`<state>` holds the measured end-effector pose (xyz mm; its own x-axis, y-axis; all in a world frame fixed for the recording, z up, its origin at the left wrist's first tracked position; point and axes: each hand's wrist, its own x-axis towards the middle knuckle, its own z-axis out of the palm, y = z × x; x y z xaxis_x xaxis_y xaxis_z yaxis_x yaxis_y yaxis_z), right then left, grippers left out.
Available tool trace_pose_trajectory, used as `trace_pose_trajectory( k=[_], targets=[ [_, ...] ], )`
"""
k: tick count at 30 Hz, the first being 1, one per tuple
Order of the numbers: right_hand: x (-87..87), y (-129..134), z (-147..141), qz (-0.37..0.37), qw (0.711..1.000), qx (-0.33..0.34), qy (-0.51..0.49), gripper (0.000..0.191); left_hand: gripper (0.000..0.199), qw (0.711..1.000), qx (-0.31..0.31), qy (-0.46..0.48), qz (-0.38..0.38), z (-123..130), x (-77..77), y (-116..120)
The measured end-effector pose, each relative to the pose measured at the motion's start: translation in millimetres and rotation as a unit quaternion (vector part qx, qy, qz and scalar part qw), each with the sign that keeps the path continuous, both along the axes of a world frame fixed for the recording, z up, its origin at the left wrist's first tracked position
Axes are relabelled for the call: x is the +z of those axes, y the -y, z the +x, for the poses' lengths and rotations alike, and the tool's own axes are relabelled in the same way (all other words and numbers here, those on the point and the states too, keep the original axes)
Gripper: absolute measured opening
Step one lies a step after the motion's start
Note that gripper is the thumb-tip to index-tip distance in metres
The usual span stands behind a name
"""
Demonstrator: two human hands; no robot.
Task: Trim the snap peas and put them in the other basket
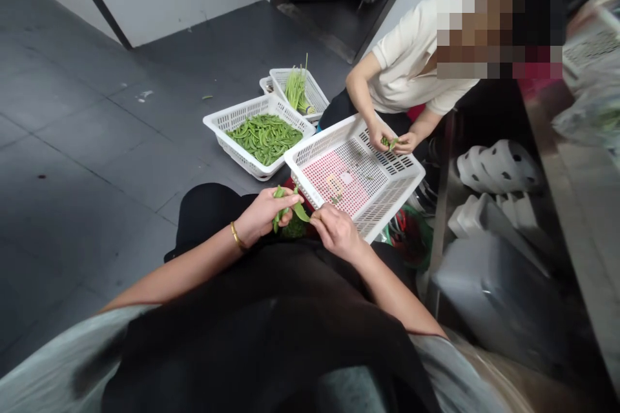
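Several green pea pods (278,208) are gripped in my left hand (264,214), which wears a gold bracelet at the wrist. One flat pea pod (301,211) stretches between my two hands. Its right end is pinched by the fingertips of my right hand (335,232). Both hands are above my lap, at the near edge of a large white plastic basket (382,203). Small green scraps lie on that basket's slotted floor. Beyond my left hand, a second white basket (225,121) holds a heap of pea pods (266,139).
A co-worker (411,58) sits across from me, holding green pods over the large basket's far edge. Behind the pod heap, another white basket (314,87) holds long green stems (296,87). At right stand a metal shelf, white containers (498,164) and a grey bin (498,297).
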<state>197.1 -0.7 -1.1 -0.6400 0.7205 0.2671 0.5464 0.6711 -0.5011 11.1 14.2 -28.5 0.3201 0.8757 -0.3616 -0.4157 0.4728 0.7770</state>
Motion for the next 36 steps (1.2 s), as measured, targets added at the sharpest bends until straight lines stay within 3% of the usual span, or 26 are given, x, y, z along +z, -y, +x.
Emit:
trace_pose_trajectory(
  k=[2, 5, 7, 9, 11, 13, 16, 19, 22, 24, 26, 28, 29, 31, 32, 34, 36],
  targets=[
    [2.6, 7, -7, -0.02, 0.998, 0.034, -0.041, 0.02, 0.031, 0.998, -0.059, 0.013, 0.003, 2, -1.5, 3],
    [4.4, 12, -8, -0.125, 0.985, 0.066, -0.104, 0.021, 0.03, 0.986, -0.16, 0.038, 0.029, -2, -3.6, 5],
    [4.6, 9, 3, -0.197, 0.966, 0.006, -0.169, 0.022, 0.031, 0.977, -0.202, 0.049, 0.045, -9, -3.5, 4],
    [5.3, 0, 22, -0.23, 0.935, -0.094, -0.252, 0.023, 0.035, 0.971, -0.228, 0.047, 0.05, -18, -2.4, 3],
    [7.8, -9, 40, -0.22, 0.913, -0.169, -0.299, 0.022, 0.037, 0.969, -0.241, 0.035, 0.048, -25, -1.7, 2],
    [11.8, -13, 48, -0.171, 0.927, -0.193, -0.273, 0.02, 0.035, 0.969, -0.24, 0.024, 0.044, -29, -2.6, 2],
    [18.2, -8, 34, -0.042, 0.983, -0.129, -0.125, 0.016, 0.032, 0.967, -0.252, 0.019, 0.042, -30, -6.2, 1],
    [21.5, 0, 7, 0.032, 0.997, 0.0, 0.065, 0.011, 0.031, 0.957, -0.283, -0.019, 0.058, -28, -5.5, 0],
    [21.6, -2, -8, -0.009, 0.99, 0.071, 0.125, 0.022, 0.024, 0.918, -0.316, -0.16, 0.178, -27, 4.7, 1],
    [18.6, -5, -8, -0.117, 0.986, 0.098, 0.06, 0.028, 0.016, 0.856, -0.294, -0.261, 0.336, -27, 14.2, 5],
    [10.3, -4, -7, -0.294, 0.947, 0.104, -0.077, 0.036, 0.012, 0.783, -0.254, -0.312, 0.475, -27, 22.0, 11],
    [-3.5, -1, -7, -0.469, 0.847, 0.086, -0.236, 0.042, 0.011, 0.732, -0.236, -0.324, 0.55, -27, 26.1, 15],
    [-11.3, 1, -8, -0.529, 0.79, 0.071, -0.303, 0.044, 0.012, 0.72, -0.234, -0.322, 0.568, -27, 26.6, 17],
    [-25.8, 6, -9, -0.585, 0.709, 0.044, -0.392, 0.045, 0.015, 0.727, -0.221, -0.313, 0.57, -27, 25.5, 17],
    [-31.3, 8, -9, -0.591, 0.692, 0.031, -0.415, 0.043, 0.016, 0.746, -0.21, -0.307, 0.552, -26, 24.1, 16],
    [-38.1, 10, -5, -0.576, 0.69, -0.002, -0.439, 0.04, 0.018, 0.815, -0.161, -0.292, 0.473, -25, 20.2, 12],
    [-40.3, 10, 3, -0.545, 0.711, -0.037, -0.443, 0.038, 0.02, 0.898, -0.073, -0.247, 0.356, -24, 15.3, 4]
  ],
)
